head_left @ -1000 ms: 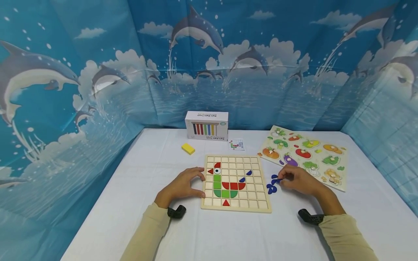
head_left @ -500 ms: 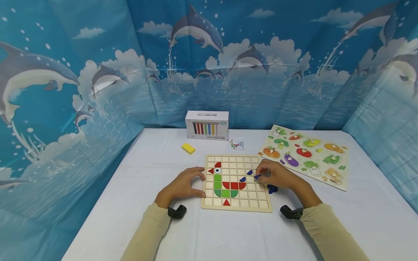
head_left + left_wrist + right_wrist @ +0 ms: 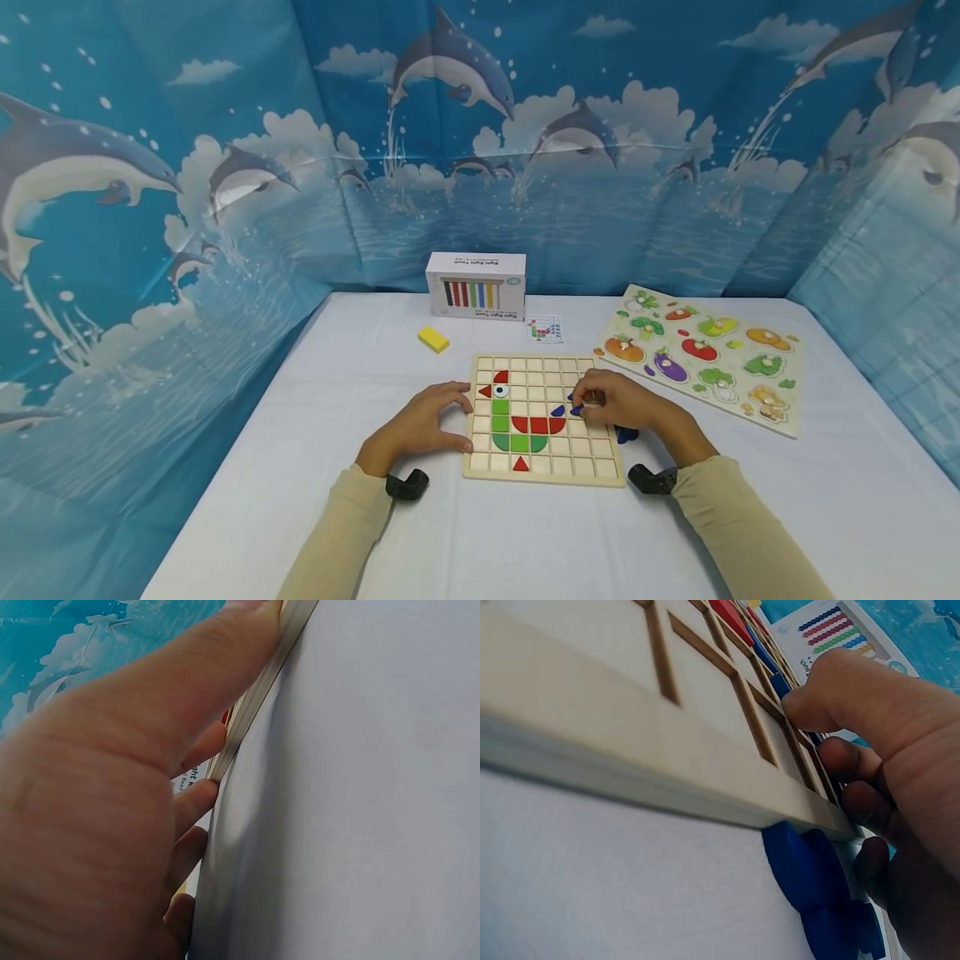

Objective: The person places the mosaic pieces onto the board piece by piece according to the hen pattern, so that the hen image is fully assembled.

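Observation:
A square wooden grid board (image 3: pixel 543 479) lies on the table, with red, green and blue pieces and an eye tile set in its cells as a bird-like figure. Along its left edge my left hand (image 3: pixel 416 425) rests, thumb and fingers spread, fingertips touching the side; the left wrist view shows the thumb (image 3: pixel 247 634) at the rim. Over the board's right half, my right hand (image 3: pixel 628 404) pinches a small blue piece (image 3: pixel 576 410) between thumb and fingers. One blue half-round (image 3: pixel 558 411) sits in a cell just left of it; another is partly covered by the fingers.
Several loose blue pieces (image 3: pixel 810 885) lie against the board's right side, partly under my right hand. Behind the board are a yellow block (image 3: pixel 433 339), a white box (image 3: pixel 477 287) and a pattern card (image 3: pixel 543 329). A vegetable puzzle board (image 3: pixel 705 358) lies at the back right.
My right hand has picked a blue piece from the loose ones beside the board and moved left with it over the grid. The left hand has stayed at the left edge.

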Demonstrator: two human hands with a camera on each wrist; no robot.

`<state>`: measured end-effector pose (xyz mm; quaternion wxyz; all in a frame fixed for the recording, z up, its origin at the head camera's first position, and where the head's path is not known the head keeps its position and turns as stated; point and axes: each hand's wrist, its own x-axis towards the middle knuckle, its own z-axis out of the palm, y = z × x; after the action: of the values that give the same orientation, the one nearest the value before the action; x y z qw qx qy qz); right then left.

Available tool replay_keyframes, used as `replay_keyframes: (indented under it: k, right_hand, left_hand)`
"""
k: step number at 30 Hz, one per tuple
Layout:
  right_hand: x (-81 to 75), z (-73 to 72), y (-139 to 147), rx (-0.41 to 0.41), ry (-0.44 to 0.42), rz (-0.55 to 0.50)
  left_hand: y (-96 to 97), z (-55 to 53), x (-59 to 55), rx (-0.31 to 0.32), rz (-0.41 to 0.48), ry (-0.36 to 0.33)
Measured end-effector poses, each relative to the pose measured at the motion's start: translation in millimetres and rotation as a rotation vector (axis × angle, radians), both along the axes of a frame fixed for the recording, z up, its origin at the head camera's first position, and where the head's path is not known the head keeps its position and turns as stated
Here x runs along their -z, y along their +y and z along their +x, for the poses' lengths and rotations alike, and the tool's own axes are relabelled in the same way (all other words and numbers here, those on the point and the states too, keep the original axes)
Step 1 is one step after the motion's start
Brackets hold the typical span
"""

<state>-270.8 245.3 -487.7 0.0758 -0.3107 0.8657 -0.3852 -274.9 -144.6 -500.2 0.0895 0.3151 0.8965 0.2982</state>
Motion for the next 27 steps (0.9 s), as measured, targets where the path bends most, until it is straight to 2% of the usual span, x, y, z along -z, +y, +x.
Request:
replay_keyframes:
  k: [11,20,27]
  right_hand:
    - [3.0,-0.4,5.5,-0.006,-0.088,-0.049]
    - [-1.5,1.0,2.5,0.009,-0.118,-0.017]
    - [-1.6,0.0,4.0,0.029,-0.165,-0.043]
  left_hand:
    - [0.8,0.9,-3.6,-0.003,0.003,-0.021]
    - [0.1,1.4,-1.8,-0.006,-0.002,-0.020]
    - [0.6,1.6,-1.9,-0.007,0.006,-0.021]
